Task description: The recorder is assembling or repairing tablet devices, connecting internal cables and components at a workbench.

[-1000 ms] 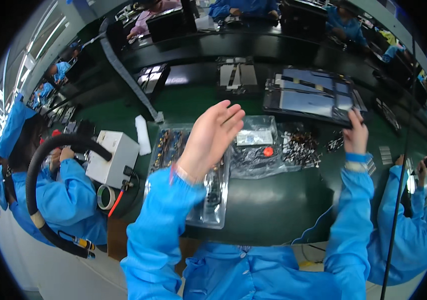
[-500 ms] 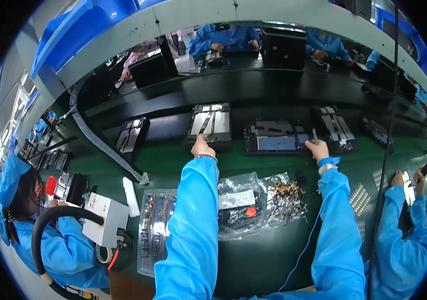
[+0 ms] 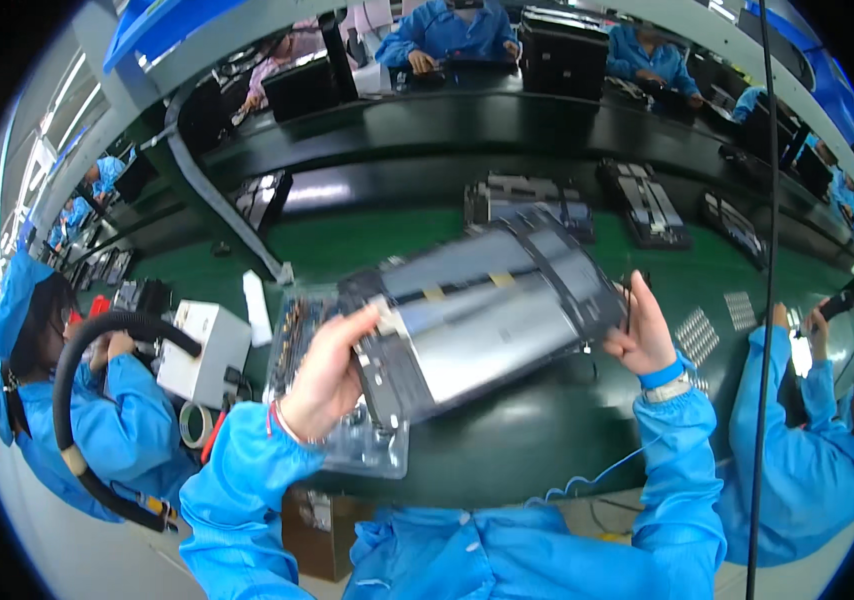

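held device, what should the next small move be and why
Perhaps firm up the right hand on the device: the left hand grips its left end, it slants above the table, and blur hides whether the right one touches it.

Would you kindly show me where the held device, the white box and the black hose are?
Held device (image 3: 492, 337), head view: on its silver panel.
White box (image 3: 219, 352), head view: on its casing.
Black hose (image 3: 63, 390), head view: on its left-hand bend.
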The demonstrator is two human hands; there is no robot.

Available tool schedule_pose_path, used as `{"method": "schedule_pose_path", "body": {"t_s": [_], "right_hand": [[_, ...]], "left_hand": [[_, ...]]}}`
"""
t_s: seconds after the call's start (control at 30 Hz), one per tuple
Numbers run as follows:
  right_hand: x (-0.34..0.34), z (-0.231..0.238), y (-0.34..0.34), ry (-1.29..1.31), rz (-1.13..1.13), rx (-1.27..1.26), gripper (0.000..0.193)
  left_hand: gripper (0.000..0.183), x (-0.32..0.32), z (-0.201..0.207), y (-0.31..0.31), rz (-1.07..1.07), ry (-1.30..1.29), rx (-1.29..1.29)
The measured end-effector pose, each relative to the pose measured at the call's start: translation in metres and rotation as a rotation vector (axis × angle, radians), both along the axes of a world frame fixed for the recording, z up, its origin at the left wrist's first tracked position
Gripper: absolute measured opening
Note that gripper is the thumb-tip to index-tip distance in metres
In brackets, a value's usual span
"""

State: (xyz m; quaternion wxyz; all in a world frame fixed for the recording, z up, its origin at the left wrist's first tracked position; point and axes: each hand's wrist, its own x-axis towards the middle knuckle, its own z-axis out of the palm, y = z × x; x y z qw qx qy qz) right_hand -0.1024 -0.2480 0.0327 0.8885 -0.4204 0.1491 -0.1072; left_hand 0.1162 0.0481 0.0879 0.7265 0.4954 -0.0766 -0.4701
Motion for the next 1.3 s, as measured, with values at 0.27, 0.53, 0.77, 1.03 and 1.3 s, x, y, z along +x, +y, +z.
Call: {"method": "schedule_pose_path", "body": {"t_s": [0.27, 0.53, 0.77, 1.03, 1.3], "right_hand": [[-0.136, -0.009, 0.113, 0.125, -0.330, -0.102, 0.035], [-0.123, -0.055, 0.111, 0.149, -0.330, -0.173, 0.028], [-0.112, -0.071, 0.104, 0.252, -0.267, -0.415, 0.027], [-0.121, -0.062, 0.114, 0.568, -0.412, -1.398, 0.036], [-0.117, 0.002, 0.175, -0.065, -0.792, -1.194, 0.018]], "left_hand": [[0.032, -0.151, -0.051, 0.111, -0.402, -0.038, -0.123], [0.039, -0.228, -0.225, 0.110, -0.276, -1.271, 0.296], [0.020, -0.221, -0.267, 0.110, -0.324, -1.495, 0.416], [0.015, -0.197, -0.120, 0.221, 0.061, -1.755, 0.402], [0.020, -0.236, -0.064, 0.256, -0.603, -1.094, -0.043]]}}
